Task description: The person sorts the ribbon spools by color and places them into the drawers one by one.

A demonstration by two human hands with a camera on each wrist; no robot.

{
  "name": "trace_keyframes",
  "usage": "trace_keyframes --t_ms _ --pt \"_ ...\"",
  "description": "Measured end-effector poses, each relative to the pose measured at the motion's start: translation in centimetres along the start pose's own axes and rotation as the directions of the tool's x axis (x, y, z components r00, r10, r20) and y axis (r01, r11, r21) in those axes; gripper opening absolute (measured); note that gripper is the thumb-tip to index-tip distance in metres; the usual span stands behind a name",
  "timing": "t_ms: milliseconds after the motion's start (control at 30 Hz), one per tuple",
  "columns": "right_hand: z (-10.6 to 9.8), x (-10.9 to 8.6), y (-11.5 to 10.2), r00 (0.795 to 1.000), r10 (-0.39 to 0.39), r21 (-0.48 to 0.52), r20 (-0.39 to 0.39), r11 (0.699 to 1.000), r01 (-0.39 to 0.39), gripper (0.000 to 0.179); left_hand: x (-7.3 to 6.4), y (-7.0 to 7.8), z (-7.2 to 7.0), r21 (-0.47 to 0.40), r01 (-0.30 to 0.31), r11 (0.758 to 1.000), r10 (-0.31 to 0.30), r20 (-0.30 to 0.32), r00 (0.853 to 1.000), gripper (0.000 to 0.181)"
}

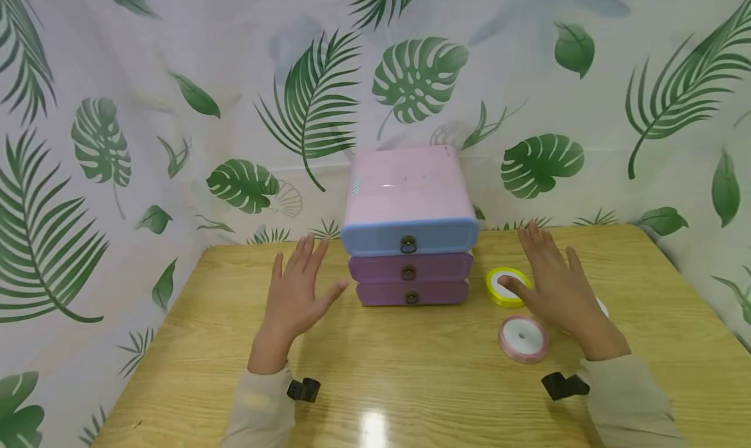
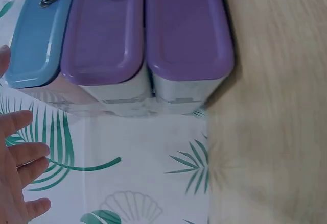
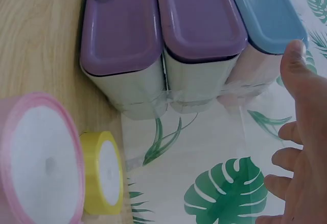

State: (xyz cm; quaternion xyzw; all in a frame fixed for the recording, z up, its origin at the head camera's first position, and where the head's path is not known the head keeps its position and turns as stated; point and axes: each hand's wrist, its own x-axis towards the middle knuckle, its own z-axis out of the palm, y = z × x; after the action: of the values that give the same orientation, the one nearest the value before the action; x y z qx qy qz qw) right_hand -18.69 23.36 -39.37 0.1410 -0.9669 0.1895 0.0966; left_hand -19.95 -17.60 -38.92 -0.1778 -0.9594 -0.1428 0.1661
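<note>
A small drawer cabinet [image 1: 411, 187] with a pink top stands at the back middle of the table. Its top drawer [image 1: 437, 237] is blue, and two purple drawers [image 1: 375, 268] sit below, each with a ring pull. To its left my left hand [image 1: 296, 298] is held with fingers spread, touching nothing that I can see. My right hand [image 1: 554, 288] is likewise spread on the other side, above the ribbon rolls. A yellow ribbon roll [image 1: 495, 297] lies partly behind the right thumb. Nearer the front is a pink ribbon roll [image 1: 522, 338]. A white round edge [image 1: 602, 306] shows behind the right hand, mostly hidden.
The wooden table [image 1: 411, 370] meets a leaf-printed cloth [image 1: 176, 135] at the back and left. Clear tape [image 3: 153, 100] runs across the cabinet's side in the right wrist view. Black wrist mounts [image 1: 304, 390] are worn on both sleeves.
</note>
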Motion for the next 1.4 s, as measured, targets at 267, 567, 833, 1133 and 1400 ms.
trace_keyframes --t_ms 267,567,833,1133,1400 --pt "-0.7 0.6 -1.1 0.982 -0.082 -0.021 -0.172 0.997 0.079 0.084 1.6 0.7 -1.4 -0.048 -0.104 0.993 0.092 -0.213 0.973 0.091" --pt "-1.8 0.8 -3.3 0.905 -0.175 0.043 -0.387 0.977 0.207 0.069 4.0 1.9 -3.7 -0.169 -0.059 0.984 0.026 -0.190 0.981 0.064" --pt "-1.9 1.7 -5.2 0.771 -0.303 -0.022 -0.559 0.936 0.352 0.078 6.0 2.7 -5.2 -0.222 -0.028 0.975 -0.013 -0.181 0.983 0.063" --pt "-0.7 1.7 -6.6 0.749 -0.328 -0.014 -0.576 0.920 0.393 0.069 7.3 2.8 -5.3 -0.385 0.053 0.922 -0.072 -0.036 0.997 0.059" --pt "1.4 1.7 -7.9 0.739 -0.341 0.042 -0.581 0.895 0.445 0.064 8.5 2.3 -4.3 -0.541 0.082 0.837 -0.074 0.037 0.997 0.055"
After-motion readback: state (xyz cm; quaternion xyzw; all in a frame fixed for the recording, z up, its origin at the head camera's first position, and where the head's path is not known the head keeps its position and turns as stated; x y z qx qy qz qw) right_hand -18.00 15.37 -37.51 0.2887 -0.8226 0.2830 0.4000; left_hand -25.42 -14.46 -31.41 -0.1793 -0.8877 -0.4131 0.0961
